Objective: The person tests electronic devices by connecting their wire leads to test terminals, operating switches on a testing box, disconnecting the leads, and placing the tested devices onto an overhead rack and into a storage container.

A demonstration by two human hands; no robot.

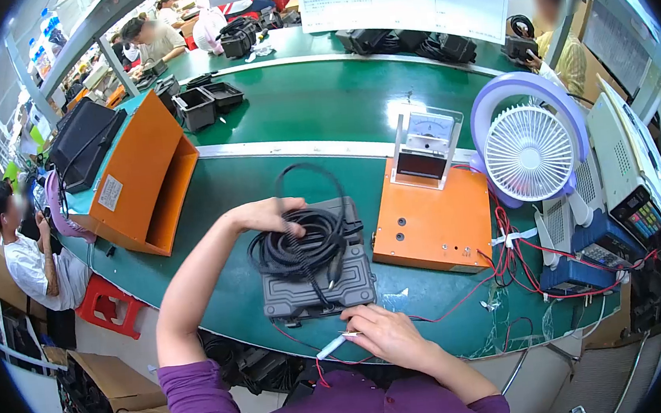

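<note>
A dark grey plastic case (318, 292) lies on the green table in front of me. On top of it rests a coiled black cable (294, 245) with a metal-tipped plug (334, 271). My left hand (272, 215) is closed around the upper part of the coil. At the case's near edge, my right hand (385, 335) is pinched on a thin white probe (332, 346), whose red wire hangs down. Just right of the case stands an orange test box (431, 229) with an analog meter (429, 129) on top.
A purple and white fan (529, 154) and instruments (634, 219) with red wires stand at the right. An orange shelf box (135, 176) is at the left, open black cases (196, 108) behind it. Co-workers sit at the left, right and back.
</note>
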